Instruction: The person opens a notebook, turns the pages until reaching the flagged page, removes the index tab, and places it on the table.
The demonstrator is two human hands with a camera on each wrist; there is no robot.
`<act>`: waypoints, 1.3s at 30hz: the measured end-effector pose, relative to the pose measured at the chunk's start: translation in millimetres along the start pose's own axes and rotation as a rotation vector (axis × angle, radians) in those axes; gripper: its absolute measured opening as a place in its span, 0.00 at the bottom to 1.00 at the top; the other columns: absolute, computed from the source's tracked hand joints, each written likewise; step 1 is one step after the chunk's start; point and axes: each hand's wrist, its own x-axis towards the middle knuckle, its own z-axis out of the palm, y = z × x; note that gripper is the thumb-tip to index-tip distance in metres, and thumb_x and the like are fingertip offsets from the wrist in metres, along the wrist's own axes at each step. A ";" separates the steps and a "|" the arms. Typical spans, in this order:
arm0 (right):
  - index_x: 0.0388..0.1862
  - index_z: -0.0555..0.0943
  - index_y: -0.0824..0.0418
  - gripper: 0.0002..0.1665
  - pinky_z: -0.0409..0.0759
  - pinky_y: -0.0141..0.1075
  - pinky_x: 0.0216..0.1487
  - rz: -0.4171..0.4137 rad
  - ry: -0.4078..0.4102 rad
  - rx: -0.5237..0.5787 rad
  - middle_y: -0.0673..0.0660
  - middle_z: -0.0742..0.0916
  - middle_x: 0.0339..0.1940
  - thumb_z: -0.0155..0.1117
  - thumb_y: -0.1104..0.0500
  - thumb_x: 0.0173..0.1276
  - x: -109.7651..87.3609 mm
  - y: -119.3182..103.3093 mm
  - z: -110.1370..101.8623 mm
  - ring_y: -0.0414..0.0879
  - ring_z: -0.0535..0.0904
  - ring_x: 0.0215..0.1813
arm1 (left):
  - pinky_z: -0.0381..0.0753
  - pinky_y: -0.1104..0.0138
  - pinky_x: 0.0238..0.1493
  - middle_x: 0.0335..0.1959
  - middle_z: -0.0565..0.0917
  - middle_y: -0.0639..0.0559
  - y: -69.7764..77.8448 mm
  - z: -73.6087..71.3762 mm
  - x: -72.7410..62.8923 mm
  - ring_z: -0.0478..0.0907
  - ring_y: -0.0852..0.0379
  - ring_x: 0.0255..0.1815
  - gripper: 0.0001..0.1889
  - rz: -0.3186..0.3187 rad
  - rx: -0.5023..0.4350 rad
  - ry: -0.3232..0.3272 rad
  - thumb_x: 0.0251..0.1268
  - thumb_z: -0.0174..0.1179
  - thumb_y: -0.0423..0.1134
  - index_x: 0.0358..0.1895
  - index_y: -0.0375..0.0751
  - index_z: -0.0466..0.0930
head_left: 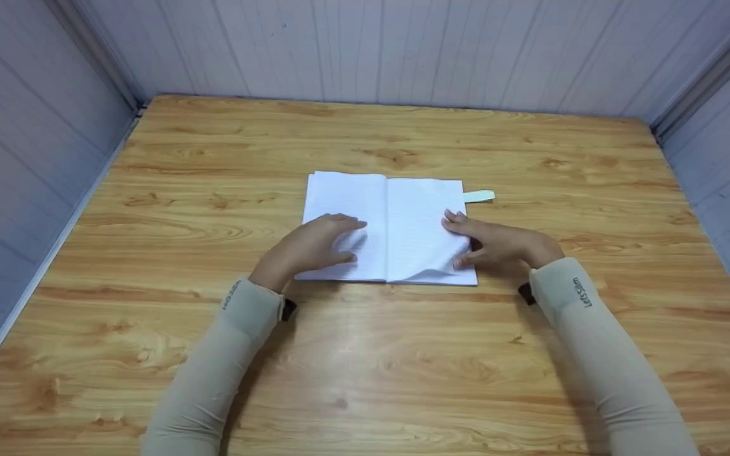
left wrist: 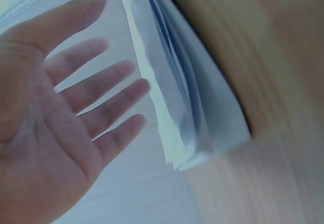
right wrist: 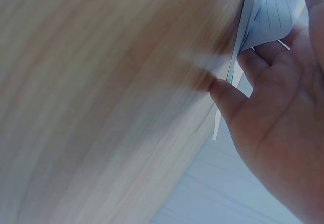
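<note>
An open notebook (head_left: 416, 209) with white ruled pages lies on the wooden table. My left hand (head_left: 315, 244) hovers over the left page, thumb and fingers spread with nothing between them; the left wrist view shows the palm (left wrist: 55, 127) beside the notebook's page edges. At the right edge, my right hand (head_left: 495, 242) holds the loose right page, whose lower corner is lifted and curled. In the right wrist view, this lined page (right wrist: 273, 16) bends between thumb and fingers, and the smaller fingers (right wrist: 230, 100) sit by the notebook's edge. The fingertips' contact is partly hidden.
A pale green strip (head_left: 479, 196) sticks out from the notebook's right side. The wooden table (head_left: 352, 367) reaches panelled walls (head_left: 403, 50) at the back and both sides. Light sleeves cover both forearms, with a dark piece at each wrist.
</note>
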 end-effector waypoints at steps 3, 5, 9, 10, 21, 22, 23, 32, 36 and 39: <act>0.79 0.45 0.55 0.54 0.39 0.53 0.78 0.001 0.000 0.003 0.52 0.41 0.81 0.62 0.41 0.64 -0.3 -0.2 -0.3 0.52 0.32 0.80 | 0.66 0.56 0.70 0.65 0.74 0.44 7.3 4.2 3.9 0.68 0.47 0.69 0.29 -0.001 0.002 0.057 0.63 0.64 0.43 0.67 0.40 0.70; 0.79 0.45 0.55 0.54 0.39 0.53 0.78 0.003 -0.002 0.006 0.52 0.41 0.81 0.62 0.41 0.65 -0.2 -0.3 -0.6 0.52 0.32 0.80 | 0.68 0.57 0.69 0.64 0.75 0.45 12.0 7.6 6.7 0.70 0.48 0.67 0.28 0.005 0.004 0.085 0.64 0.63 0.44 0.67 0.42 0.71; 0.79 0.44 0.55 0.53 0.39 0.53 0.78 0.007 -0.010 0.008 0.52 0.41 0.81 0.61 0.41 0.65 0.0 -1.1 -0.8 0.52 0.32 0.80 | 0.72 0.57 0.65 0.62 0.77 0.48 21.5 15.0 13.6 0.72 0.50 0.64 0.28 0.011 0.010 0.120 0.64 0.63 0.45 0.66 0.45 0.71; 0.79 0.44 0.55 0.53 0.39 0.53 0.78 0.009 -0.012 0.008 0.51 0.41 0.81 0.61 0.41 0.65 0.0 -1.4 -0.9 0.52 0.32 0.80 | 0.73 0.57 0.64 0.62 0.77 0.48 24.0 16.8 15.3 0.73 0.51 0.64 0.27 0.016 0.012 0.124 0.64 0.63 0.45 0.66 0.45 0.72; 0.79 0.45 0.57 0.53 0.40 0.55 0.77 -0.007 -0.004 -0.005 0.54 0.42 0.81 0.60 0.40 0.66 1.0 0.4 -0.5 0.54 0.33 0.80 | 0.74 0.59 0.64 0.61 0.78 0.48 50.7 31.8 34.5 0.74 0.52 0.63 0.26 0.096 0.011 0.088 0.65 0.62 0.47 0.65 0.44 0.73; 0.79 0.45 0.57 0.53 0.40 0.55 0.77 -0.012 -0.003 -0.008 0.55 0.42 0.81 0.60 0.40 0.66 1.1 0.4 -0.4 0.55 0.33 0.80 | 0.74 0.59 0.64 0.61 0.78 0.49 53.3 32.7 36.1 0.74 0.52 0.63 0.26 0.096 0.014 0.078 0.65 0.62 0.47 0.65 0.44 0.73; 0.79 0.45 0.58 0.53 0.41 0.55 0.77 -0.016 -0.001 -0.010 0.55 0.42 0.81 0.60 0.40 0.66 1.4 0.7 -0.3 0.55 0.33 0.80 | 0.74 0.60 0.64 0.61 0.78 0.49 55.7 33.7 37.6 0.74 0.53 0.63 0.26 0.096 0.017 0.069 0.65 0.62 0.47 0.65 0.44 0.73; 0.79 0.45 0.57 0.53 0.41 0.56 0.77 -0.008 -0.005 -0.014 0.54 0.42 0.81 0.59 0.39 0.66 1.2 -0.3 -0.6 0.55 0.33 0.80 | 0.74 0.63 0.62 0.58 0.81 0.49 69.9 40.8 51.9 0.76 0.55 0.60 0.24 0.145 0.014 0.014 0.65 0.62 0.45 0.62 0.42 0.76; 0.79 0.45 0.57 0.53 0.40 0.56 0.77 -0.006 -0.003 -0.014 0.54 0.42 0.81 0.59 0.38 0.66 1.1 -0.2 -0.6 0.55 0.33 0.80 | 0.77 0.64 0.59 0.56 0.82 0.49 74.2 43.0 58.1 0.79 0.56 0.55 0.23 0.155 -0.007 -0.013 0.64 0.63 0.44 0.61 0.41 0.78; 0.79 0.45 0.56 0.53 0.40 0.54 0.78 0.001 -0.002 -0.014 0.53 0.42 0.81 0.58 0.38 0.66 1.6 -0.1 -0.5 0.54 0.33 0.80 | 0.79 0.65 0.55 0.55 0.83 0.49 76.4 44.3 62.1 0.80 0.56 0.51 0.22 0.163 -0.014 -0.032 0.63 0.64 0.42 0.59 0.42 0.79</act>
